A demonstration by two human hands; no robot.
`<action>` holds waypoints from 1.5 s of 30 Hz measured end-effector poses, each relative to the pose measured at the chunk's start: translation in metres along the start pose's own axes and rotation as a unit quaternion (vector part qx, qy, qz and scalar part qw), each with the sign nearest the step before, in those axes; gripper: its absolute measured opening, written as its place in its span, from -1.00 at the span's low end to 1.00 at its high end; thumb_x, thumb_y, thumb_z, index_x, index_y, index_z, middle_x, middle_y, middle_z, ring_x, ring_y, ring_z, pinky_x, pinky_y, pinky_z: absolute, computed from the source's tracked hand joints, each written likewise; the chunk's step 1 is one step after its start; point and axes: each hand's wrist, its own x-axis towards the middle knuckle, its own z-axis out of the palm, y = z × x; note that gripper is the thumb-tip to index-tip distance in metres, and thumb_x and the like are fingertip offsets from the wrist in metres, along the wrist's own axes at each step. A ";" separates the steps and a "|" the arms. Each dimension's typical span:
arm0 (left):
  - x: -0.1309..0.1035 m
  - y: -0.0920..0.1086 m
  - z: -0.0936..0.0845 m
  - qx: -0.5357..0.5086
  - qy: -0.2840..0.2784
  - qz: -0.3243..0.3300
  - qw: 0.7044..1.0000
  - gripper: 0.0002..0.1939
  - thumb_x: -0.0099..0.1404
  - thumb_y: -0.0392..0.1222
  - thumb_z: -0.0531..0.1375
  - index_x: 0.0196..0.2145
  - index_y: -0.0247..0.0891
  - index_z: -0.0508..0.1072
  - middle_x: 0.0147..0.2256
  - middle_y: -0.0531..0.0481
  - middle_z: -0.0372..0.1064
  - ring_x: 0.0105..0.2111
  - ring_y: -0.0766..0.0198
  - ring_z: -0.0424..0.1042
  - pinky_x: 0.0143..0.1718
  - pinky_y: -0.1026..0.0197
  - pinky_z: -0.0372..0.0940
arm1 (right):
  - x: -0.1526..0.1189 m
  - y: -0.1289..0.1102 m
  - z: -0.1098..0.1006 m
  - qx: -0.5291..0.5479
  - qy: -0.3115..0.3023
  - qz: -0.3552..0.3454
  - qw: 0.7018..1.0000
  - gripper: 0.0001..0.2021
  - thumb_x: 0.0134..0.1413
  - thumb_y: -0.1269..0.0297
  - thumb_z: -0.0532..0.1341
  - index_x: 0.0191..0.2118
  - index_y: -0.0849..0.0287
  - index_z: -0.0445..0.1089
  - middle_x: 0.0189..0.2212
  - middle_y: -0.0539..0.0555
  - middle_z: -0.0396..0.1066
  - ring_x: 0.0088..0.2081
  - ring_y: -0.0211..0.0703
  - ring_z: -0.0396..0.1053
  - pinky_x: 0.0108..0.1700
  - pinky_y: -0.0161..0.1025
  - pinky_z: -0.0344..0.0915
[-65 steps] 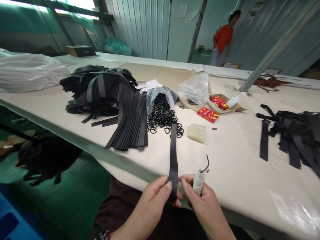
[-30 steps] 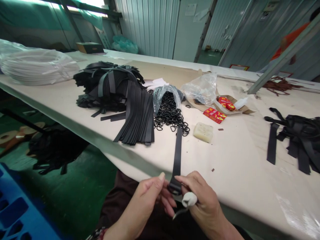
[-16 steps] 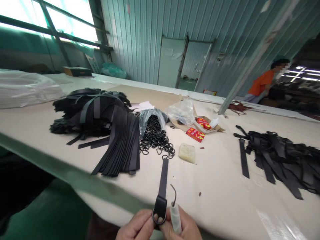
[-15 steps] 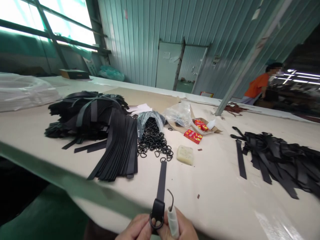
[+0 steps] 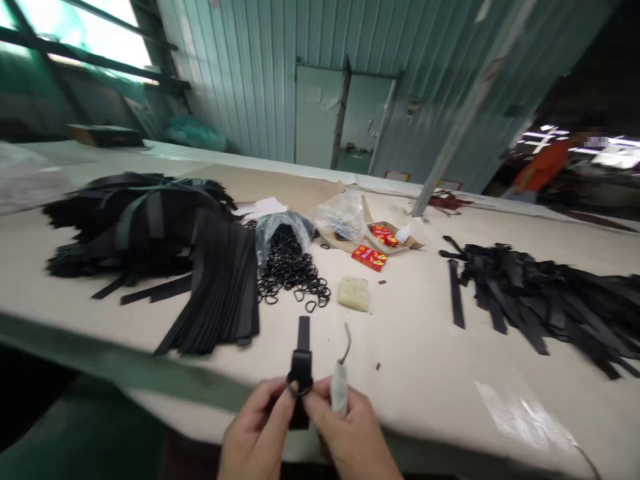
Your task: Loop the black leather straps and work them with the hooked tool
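Pinching a folded black strap [image 5: 301, 363] between them, the left hand [image 5: 263, 427] and the right hand [image 5: 350, 427] met at the near edge of the paper-covered table [image 5: 415, 347]. The left thumb and fingers were closed on the strap's left side, by a black ring [image 5: 289, 381] at the fold; blur hid whether that thumb went through the ring. The right thumb and fingertips pressed the other side, while the same hand gripped a hook-tipped tool [image 5: 339, 390] by its pale handle, its thin bent shaft pointing up and away. The strap's far end stretched forward over the table, short of a heap of black D-rings [image 5: 287, 263] spilling from a clear plastic bag [image 5: 263, 243].

Right of the rings sat a yellowish block [image 5: 353, 294], with a red-and-yellow carton [image 5: 369, 257] behind it. To the left of the rings, a thick stack of black straps [image 5: 215, 287] fanned toward the near edge; well off to the right lay a looser pile of strap pieces [image 5: 525, 287]. Beyond the table's far side, at right, a blurred person in an orange top [image 5: 543, 167] was visible.
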 end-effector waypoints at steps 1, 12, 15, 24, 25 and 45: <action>-0.003 0.005 0.006 -0.018 -0.008 -0.007 1.000 -0.68 0.03 0.02 0.28 -0.33 -0.25 0.53 -0.36 0.00 0.52 -0.31 0.17 0.43 -0.26 0.30 0.33 | 0.000 -0.001 -0.005 0.017 -0.014 0.024 0.999 -0.59 -0.23 -0.09 0.26 -0.52 0.19 0.24 -0.76 -0.19 -0.05 -0.68 -0.40 -0.09 -0.64 -0.40 -0.08; -0.006 0.011 0.009 -0.068 -0.095 -0.035 0.993 -0.78 0.18 -0.16 0.18 -0.22 -0.24 0.51 -0.31 -0.02 0.48 -0.27 0.22 0.37 -0.17 0.26 0.24 | 0.003 0.000 -0.015 -0.021 -0.030 0.039 0.999 -0.60 -0.15 -0.07 0.25 -0.44 0.23 0.32 -0.74 -0.19 -0.04 -0.68 -0.44 -0.14 -0.66 -0.41 -0.18; -0.004 0.009 0.008 -0.023 -0.086 0.014 0.996 -0.80 0.18 -0.17 0.17 -0.24 -0.22 0.51 -0.33 0.00 0.43 -0.27 0.23 0.35 -0.19 0.27 0.23 | 0.006 0.003 -0.017 -0.064 -0.027 -0.005 0.998 -0.67 -0.08 0.01 0.23 -0.38 0.23 0.41 -0.69 -0.12 0.12 -0.66 -0.40 -0.01 -0.64 -0.40 -0.05; 0.000 0.023 -0.015 -0.065 -0.143 -0.125 0.980 -0.54 0.27 0.07 0.02 -0.53 -0.30 0.49 -0.56 0.01 0.37 -0.46 0.26 0.30 -0.33 0.26 0.21 | 0.005 0.007 -0.038 -0.381 0.018 -0.497 0.780 -0.72 0.14 0.40 0.06 -0.07 0.06 0.40 -0.56 0.01 0.33 -0.52 -0.21 0.27 -0.51 -0.29 0.19; -0.001 0.025 -0.018 -0.102 -0.169 -0.151 0.969 -0.56 0.26 0.07 0.04 -0.49 -0.31 0.51 -0.54 0.00 0.40 -0.44 0.26 0.32 -0.30 0.25 0.22 | 0.006 0.006 -0.040 -0.408 -0.002 -0.511 0.757 -0.70 0.16 0.39 0.05 -0.05 0.05 0.39 -0.59 0.00 0.32 -0.54 -0.22 0.25 -0.52 -0.29 0.17; 0.000 0.021 -0.022 0.003 -0.214 -0.068 0.975 -0.81 0.24 -0.20 0.11 -0.37 -0.27 0.52 -0.43 0.03 0.40 -0.36 0.26 0.31 -0.24 0.28 0.23 | -0.001 0.025 -0.016 -0.295 0.032 -0.435 0.850 -0.70 0.03 0.50 0.17 -0.10 0.08 0.37 -0.52 0.00 0.28 -0.57 -0.29 0.27 -0.55 -0.36 0.23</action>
